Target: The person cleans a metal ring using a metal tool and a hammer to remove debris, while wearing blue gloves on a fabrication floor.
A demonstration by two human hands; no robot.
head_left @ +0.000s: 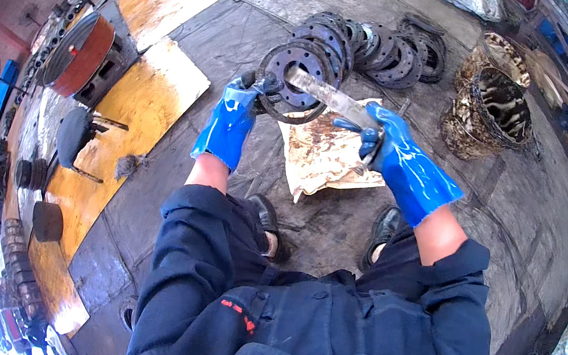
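The gloved left hand (234,115) pinches the edge of a bolt-holed metal disc (309,62) just before a row of similar discs (378,53), seemingly steadying it, while the right hand (405,157), closed on one end of a flat metal blade (335,101), points the other across it.

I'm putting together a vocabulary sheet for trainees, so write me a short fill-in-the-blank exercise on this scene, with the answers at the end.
1. The left hand, which holds a dark disc, wears a glove coloured ____.
2. A flat strip is held in the person's ____ hand.
3. The pale, stained cloth lies on the ____.
4. The stool is on the person's ____ side.

Missing words: blue; right; floor; left.
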